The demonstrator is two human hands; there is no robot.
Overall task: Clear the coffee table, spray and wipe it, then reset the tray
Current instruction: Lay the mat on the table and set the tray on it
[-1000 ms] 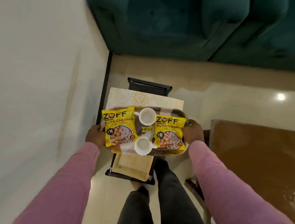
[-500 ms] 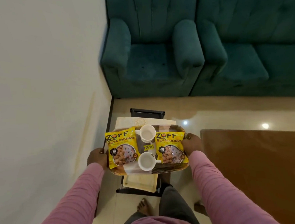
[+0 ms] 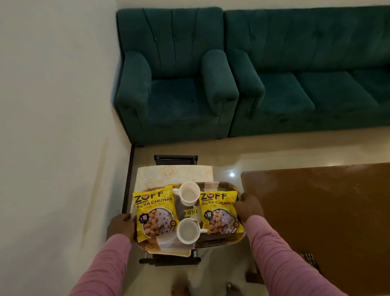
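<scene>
Over the small side table point(image 3: 175, 175) by the wall, the tray point(image 3: 220, 240) is sitting level btw both hands; can't tell if it's resting on the tabletop or hanging just above it. The left hand point(image 3: 121, 227) is gripping the tray's left end, fingers curling round the rim. The right hand point(image 3: 249, 207) is clamping the right end the same way. Pink sleeves are covering both arms.

The tray is carrying 4 things. The left pkt point(image 3: 156, 212), yellow w/ "ZOFF Soya Chunks" print, is lying flat at the left end, right beside the left hand. The right pkt point(image 3: 220, 212), same print, is lying flat at the right end, touching the right hand. Btw them 2 white cups are standing mouth up, insides showing white: the far cup point(image 3: 188, 194) at the tray's back edge & the near cup point(image 3: 187, 230) at the front edge, handle pointing toward the right pkt. A price sticker point(image 3: 192, 211) is showing on the tray floor btw the cups.

The coffee table point(image 3: 334, 207), brown & glossy, is standing just right of the tray. A green armchair point(image 3: 175, 91) & sofa point(image 3: 323, 67) are standing side by side along the far wall.
</scene>
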